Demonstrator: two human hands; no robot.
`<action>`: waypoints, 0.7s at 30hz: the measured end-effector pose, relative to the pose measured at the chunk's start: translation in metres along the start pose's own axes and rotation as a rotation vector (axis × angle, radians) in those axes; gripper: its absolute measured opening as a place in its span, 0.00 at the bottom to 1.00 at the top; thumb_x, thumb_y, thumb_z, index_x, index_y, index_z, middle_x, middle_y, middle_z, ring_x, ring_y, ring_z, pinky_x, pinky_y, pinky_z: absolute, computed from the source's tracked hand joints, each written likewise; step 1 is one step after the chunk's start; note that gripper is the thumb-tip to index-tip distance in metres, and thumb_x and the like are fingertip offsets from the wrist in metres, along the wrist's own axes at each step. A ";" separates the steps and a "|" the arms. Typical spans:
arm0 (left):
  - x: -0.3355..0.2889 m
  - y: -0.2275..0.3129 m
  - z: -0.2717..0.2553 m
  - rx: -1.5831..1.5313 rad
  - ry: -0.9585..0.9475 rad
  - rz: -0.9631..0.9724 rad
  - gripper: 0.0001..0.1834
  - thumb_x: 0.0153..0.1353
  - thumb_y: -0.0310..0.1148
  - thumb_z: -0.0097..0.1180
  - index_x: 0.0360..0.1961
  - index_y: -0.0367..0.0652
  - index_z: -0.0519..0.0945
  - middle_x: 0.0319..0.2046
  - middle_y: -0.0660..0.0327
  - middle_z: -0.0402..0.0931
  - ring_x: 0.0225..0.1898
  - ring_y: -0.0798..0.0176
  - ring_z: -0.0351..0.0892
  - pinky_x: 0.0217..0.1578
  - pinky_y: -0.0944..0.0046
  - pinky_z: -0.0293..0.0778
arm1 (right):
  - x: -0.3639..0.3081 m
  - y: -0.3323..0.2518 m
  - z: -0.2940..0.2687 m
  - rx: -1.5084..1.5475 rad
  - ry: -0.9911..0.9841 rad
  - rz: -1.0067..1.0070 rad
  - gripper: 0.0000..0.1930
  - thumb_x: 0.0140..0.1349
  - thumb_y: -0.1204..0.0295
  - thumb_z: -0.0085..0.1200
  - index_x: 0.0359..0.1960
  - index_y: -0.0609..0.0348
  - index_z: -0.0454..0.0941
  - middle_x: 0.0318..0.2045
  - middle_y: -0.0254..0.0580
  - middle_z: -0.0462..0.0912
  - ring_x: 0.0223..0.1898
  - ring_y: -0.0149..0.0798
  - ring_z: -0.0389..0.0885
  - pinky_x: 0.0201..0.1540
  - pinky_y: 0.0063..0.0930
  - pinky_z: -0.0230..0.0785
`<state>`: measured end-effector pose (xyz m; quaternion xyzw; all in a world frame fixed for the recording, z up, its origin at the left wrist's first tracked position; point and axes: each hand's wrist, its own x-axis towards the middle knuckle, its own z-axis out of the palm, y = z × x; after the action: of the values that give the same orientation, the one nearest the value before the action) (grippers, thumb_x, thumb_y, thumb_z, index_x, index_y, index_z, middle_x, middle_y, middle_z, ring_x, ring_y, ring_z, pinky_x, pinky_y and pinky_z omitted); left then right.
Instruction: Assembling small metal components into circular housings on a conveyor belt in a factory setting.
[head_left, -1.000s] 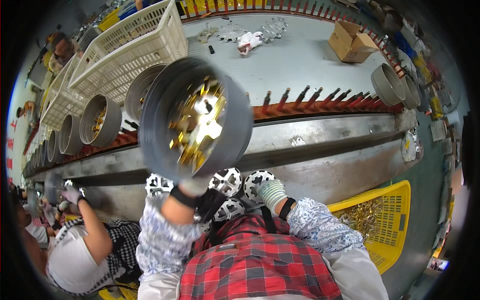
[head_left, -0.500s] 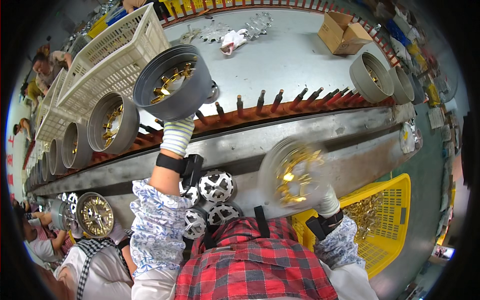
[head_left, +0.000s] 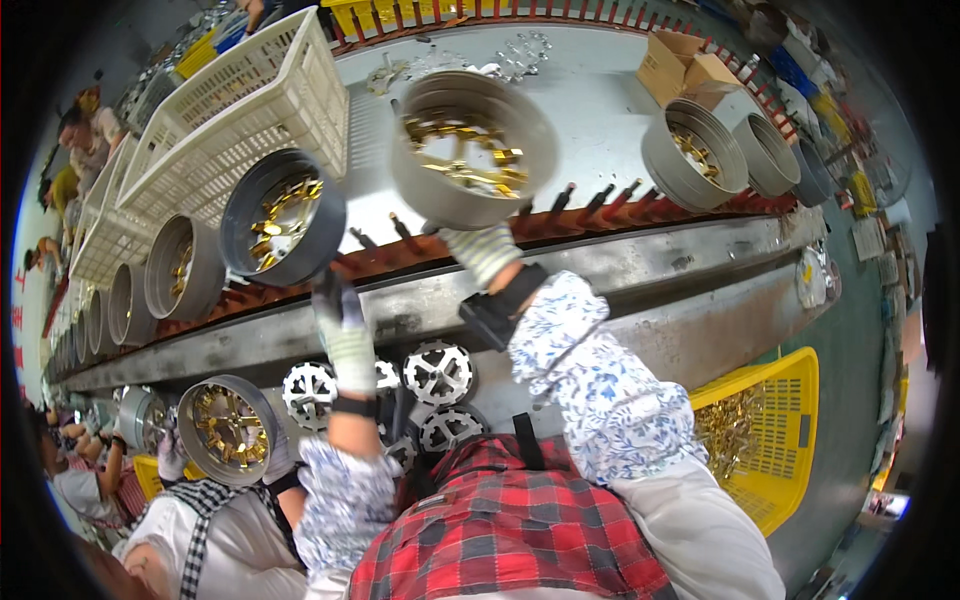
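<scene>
My right hand (head_left: 482, 248), in a striped glove, holds a grey wheel barrel (head_left: 475, 205) with gold spoke pieces (head_left: 468, 160) inside it from below, above the row of upright pegs. Both are somewhat smeared by motion. My left hand (head_left: 342, 315), gloved with dark fingers, is just below the lower right side of a dark grey wheel barrel (head_left: 325, 225), which also has gold pieces inside and stands on the peg line. Its fingers are blurred, and I cannot tell whether they touch the barrel. Several silver spoked discs (head_left: 438, 373) lie near my waist.
More grey barrels (head_left: 185, 268) line the pegs (head_left: 600, 200) at left and right (head_left: 695, 155). White crates (head_left: 250, 120) stand at the far left. A cardboard box (head_left: 688, 70) sits on the grey surface. A yellow basket (head_left: 808, 440) holds gold pieces. A co-worker at left holds another barrel (head_left: 228, 430).
My right hand has carried its barrel up and left, over the pegs. The dark barrel is now lower and farther left among the others; my left hand has come down from it.
</scene>
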<state>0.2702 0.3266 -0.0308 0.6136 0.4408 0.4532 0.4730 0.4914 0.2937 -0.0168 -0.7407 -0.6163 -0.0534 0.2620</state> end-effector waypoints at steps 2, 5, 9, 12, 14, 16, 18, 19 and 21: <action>-0.044 0.006 -0.006 -0.209 -0.036 -0.005 0.24 0.70 0.30 0.45 0.65 0.36 0.63 0.64 0.54 0.64 0.62 0.60 0.67 0.64 0.61 0.59 | 0.017 -0.016 0.024 0.114 0.186 -0.006 0.16 0.63 0.63 0.46 0.48 0.52 0.78 0.47 0.46 0.82 0.50 0.46 0.79 0.50 0.41 0.72; -0.103 -0.025 -0.038 -0.068 -0.124 -0.014 0.22 0.70 0.26 0.43 0.64 0.36 0.65 0.62 0.54 0.67 0.60 0.60 0.69 0.63 0.62 0.61 | 0.034 -0.067 -0.001 0.118 -0.137 0.049 0.13 0.60 0.63 0.51 0.41 0.53 0.83 0.38 0.46 0.85 0.41 0.49 0.83 0.41 0.41 0.76; -0.119 -0.024 -0.032 -0.002 -0.265 -0.069 0.19 0.70 0.32 0.45 0.59 0.35 0.72 0.53 0.57 0.75 0.47 0.66 0.74 0.52 0.65 0.70 | 0.038 -0.070 0.034 0.268 0.022 0.053 0.14 0.60 0.61 0.51 0.40 0.54 0.83 0.38 0.50 0.84 0.41 0.52 0.82 0.44 0.41 0.75; -0.122 -0.022 -0.021 -0.165 -0.341 -0.212 0.18 0.70 0.31 0.46 0.56 0.32 0.73 0.43 0.58 0.78 0.44 0.67 0.75 0.47 0.66 0.72 | 0.037 -0.081 0.048 0.392 -0.073 0.160 0.17 0.62 0.60 0.49 0.43 0.57 0.82 0.43 0.54 0.83 0.47 0.54 0.80 0.49 0.42 0.73; -0.126 -0.031 -0.033 0.043 -0.411 -0.176 0.17 0.69 0.30 0.46 0.54 0.33 0.74 0.42 0.56 0.79 0.43 0.65 0.77 0.46 0.65 0.73 | 0.013 -0.099 0.035 0.461 -0.322 0.323 0.23 0.62 0.59 0.53 0.54 0.60 0.74 0.48 0.57 0.80 0.49 0.57 0.78 0.52 0.42 0.70; -0.136 -0.057 -0.046 0.381 -0.620 -0.100 0.16 0.67 0.32 0.48 0.52 0.36 0.76 0.42 0.50 0.79 0.44 0.59 0.79 0.47 0.62 0.73 | -0.034 -0.085 0.036 0.893 -0.329 0.286 0.31 0.62 0.58 0.53 0.63 0.62 0.63 0.52 0.59 0.77 0.55 0.54 0.76 0.57 0.37 0.67; -0.147 -0.042 -0.049 0.551 -0.826 -0.041 0.16 0.64 0.30 0.49 0.51 0.38 0.76 0.45 0.47 0.79 0.48 0.49 0.78 0.50 0.57 0.72 | -0.096 -0.057 -0.001 0.823 -0.185 0.205 0.27 0.65 0.54 0.49 0.58 0.61 0.70 0.50 0.53 0.80 0.49 0.51 0.81 0.53 0.37 0.70; -0.155 -0.048 -0.057 0.587 -0.875 0.080 0.17 0.60 0.28 0.52 0.51 0.39 0.77 0.48 0.47 0.77 0.51 0.44 0.75 0.53 0.54 0.70 | -0.126 -0.049 -0.039 0.753 -0.174 0.284 0.24 0.66 0.56 0.50 0.55 0.62 0.74 0.48 0.49 0.82 0.46 0.46 0.82 0.50 0.34 0.72; -0.171 -0.043 -0.064 0.706 -0.943 0.162 0.19 0.57 0.29 0.55 0.52 0.44 0.77 0.51 0.50 0.74 0.52 0.43 0.73 0.54 0.51 0.70 | -0.200 -0.006 -0.077 0.745 -0.029 0.488 0.17 0.64 0.62 0.51 0.50 0.54 0.78 0.46 0.50 0.82 0.48 0.52 0.80 0.51 0.39 0.71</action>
<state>0.1691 0.1793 -0.0881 0.9005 0.2591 -0.0075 0.3492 0.4578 0.0819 -0.0293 -0.7203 -0.4042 0.2461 0.5071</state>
